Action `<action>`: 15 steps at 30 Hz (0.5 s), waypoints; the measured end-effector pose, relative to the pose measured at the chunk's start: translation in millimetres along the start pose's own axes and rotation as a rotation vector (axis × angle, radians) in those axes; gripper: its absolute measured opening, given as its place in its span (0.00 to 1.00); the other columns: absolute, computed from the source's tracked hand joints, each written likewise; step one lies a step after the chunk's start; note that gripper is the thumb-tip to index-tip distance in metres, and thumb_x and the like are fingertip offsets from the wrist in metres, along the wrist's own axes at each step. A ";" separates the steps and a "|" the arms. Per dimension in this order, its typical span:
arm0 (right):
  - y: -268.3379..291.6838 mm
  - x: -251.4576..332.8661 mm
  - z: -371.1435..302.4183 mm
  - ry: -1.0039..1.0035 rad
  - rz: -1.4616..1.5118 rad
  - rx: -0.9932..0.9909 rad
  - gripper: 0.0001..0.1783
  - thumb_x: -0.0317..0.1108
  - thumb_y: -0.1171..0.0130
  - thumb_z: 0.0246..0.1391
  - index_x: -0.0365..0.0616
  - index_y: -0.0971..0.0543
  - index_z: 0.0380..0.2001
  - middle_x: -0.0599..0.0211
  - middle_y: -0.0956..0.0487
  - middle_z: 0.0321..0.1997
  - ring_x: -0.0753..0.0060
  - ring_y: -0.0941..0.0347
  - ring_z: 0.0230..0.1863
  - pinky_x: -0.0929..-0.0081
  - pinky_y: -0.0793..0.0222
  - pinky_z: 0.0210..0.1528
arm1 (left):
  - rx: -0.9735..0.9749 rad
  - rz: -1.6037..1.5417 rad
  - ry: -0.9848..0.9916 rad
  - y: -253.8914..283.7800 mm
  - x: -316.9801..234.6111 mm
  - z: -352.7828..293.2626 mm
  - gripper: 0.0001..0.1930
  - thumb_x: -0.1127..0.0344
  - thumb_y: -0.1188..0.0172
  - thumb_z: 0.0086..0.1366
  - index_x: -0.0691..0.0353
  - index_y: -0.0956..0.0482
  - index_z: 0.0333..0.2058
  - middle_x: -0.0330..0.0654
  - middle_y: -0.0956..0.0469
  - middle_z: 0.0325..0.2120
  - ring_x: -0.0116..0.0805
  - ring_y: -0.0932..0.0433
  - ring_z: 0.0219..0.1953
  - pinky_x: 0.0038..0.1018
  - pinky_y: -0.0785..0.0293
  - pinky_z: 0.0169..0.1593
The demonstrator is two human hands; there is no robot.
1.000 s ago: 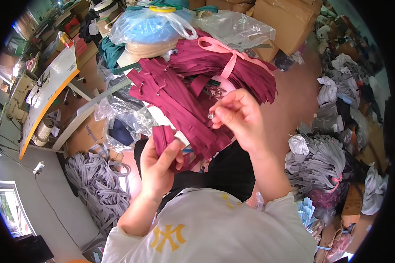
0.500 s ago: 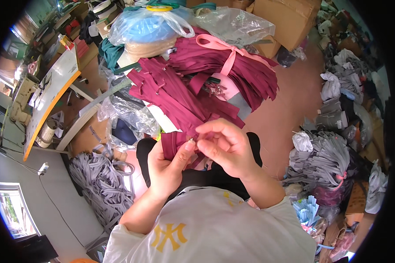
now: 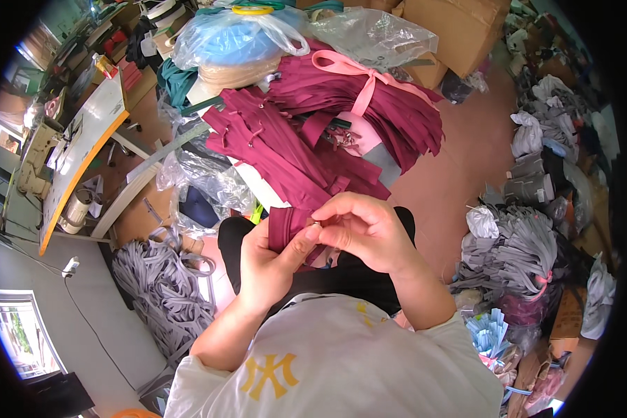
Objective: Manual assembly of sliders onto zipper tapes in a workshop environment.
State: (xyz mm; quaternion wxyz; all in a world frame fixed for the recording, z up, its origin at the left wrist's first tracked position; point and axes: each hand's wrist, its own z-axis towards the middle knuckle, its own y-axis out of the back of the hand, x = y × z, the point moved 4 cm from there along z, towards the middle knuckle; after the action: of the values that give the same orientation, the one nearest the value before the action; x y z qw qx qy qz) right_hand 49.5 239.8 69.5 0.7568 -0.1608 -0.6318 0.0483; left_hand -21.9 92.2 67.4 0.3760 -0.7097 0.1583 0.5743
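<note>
Above my lap, my left hand (image 3: 268,268) is closed round a maroon zipper tape (image 3: 285,226), thumb on top. My right hand (image 3: 362,233) meets it at the fingertips, thumb and forefinger pinched on a small metallic piece (image 3: 317,223) that looks like a zipper slider; the fingers partly hide it. Just beyond both hands lies a stack of maroon zippers (image 3: 279,150), with small pulls showing at its far end. Behind it to the right is a maroon bundle (image 3: 397,118) tied with a pink ribbon (image 3: 362,101). Several small metallic pieces (image 3: 347,139) lie between stack and bundle.
A blue roll in clear plastic (image 3: 233,49) stands at the back, beside cardboard boxes (image 3: 456,35). Grey tape heaps lie on the floor at left (image 3: 164,292) and right (image 3: 515,244). An orange-edged sewing table (image 3: 87,146) stands at far left.
My right thumb and forefinger have closed in on the small metallic piece at my left thumb. Both hands have shifted slightly to the right along with the tape.
</note>
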 end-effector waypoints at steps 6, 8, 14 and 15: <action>12.6 -3.1 -4.7 0.099 -0.069 -0.010 0.11 0.20 0.38 0.61 0.32 0.21 0.46 0.68 0.20 0.41 0.79 0.21 0.42 0.80 0.23 0.45 | 0.009 -0.108 0.081 -1.0 6.3 0.9 0.12 0.63 0.41 0.71 0.66 0.26 0.45 0.40 0.22 0.29 0.22 0.32 0.20 0.19 0.38 0.22; 20.9 -7.1 -4.9 0.015 0.055 -0.106 0.11 0.23 0.39 0.62 0.34 0.21 0.47 0.67 0.18 0.40 0.79 0.20 0.41 0.80 0.23 0.43 | -0.012 -0.251 0.059 4.6 9.0 4.7 0.18 0.53 0.50 0.71 0.62 0.34 0.47 0.48 0.23 0.33 0.28 0.34 0.15 0.22 0.40 0.17; 20.5 -8.5 -4.8 -0.079 0.225 -0.129 0.12 0.27 0.41 0.65 0.36 0.21 0.50 0.64 0.18 0.40 0.76 0.21 0.39 0.76 0.22 0.41 | -0.066 -0.149 -0.028 5.9 6.2 0.2 0.10 0.64 0.55 0.76 0.65 0.32 0.42 0.48 0.22 0.31 0.34 0.23 0.22 0.24 0.27 0.24; 19.0 -9.1 -4.7 -0.084 0.235 -0.119 0.12 0.28 0.42 0.66 0.37 0.21 0.50 0.63 0.18 0.40 0.74 0.21 0.38 0.74 0.22 0.40 | -0.062 -0.149 -0.027 6.8 8.3 -0.3 0.10 0.64 0.55 0.76 0.65 0.32 0.42 0.48 0.22 0.31 0.34 0.23 0.22 0.24 0.27 0.24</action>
State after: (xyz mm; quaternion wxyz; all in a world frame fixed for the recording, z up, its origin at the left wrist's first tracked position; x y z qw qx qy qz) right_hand 54.8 254.3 54.4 0.7079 -0.2761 -0.6415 0.1056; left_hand -23.8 89.2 57.3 0.3976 -0.7231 0.0823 0.5589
